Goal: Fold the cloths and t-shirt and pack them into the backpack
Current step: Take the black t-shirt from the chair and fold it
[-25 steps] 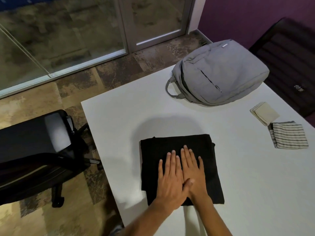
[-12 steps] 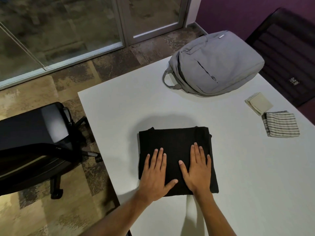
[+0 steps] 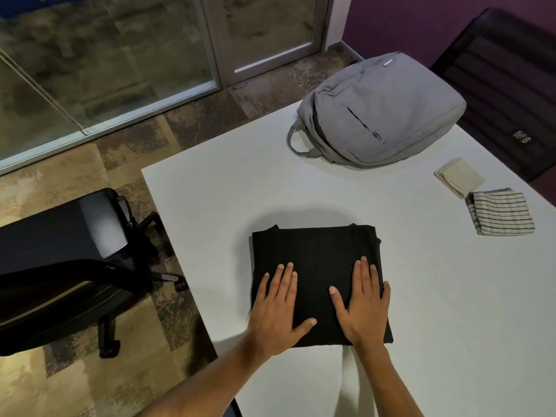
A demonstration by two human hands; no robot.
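Now, smoothing the fold flat.
Left hand (image 3: 275, 311) and right hand (image 3: 365, 305) press flat-fingered, gripping nothing, on the folded black cotton t-shirt (image 3: 316, 260) near the white tabletop's (image 3: 225, 200) near edge; even outward strokes should crisp it for the grey fabric backpack (image 3: 391, 103).

No text, number or brand could be read anywhere. The grey backpack (image 3: 382, 106), lying at about one o'clock on the white table (image 3: 210, 191), carried a small pale tag near its top edge and a tiny label beside the front zip, both too small and blurred to make out
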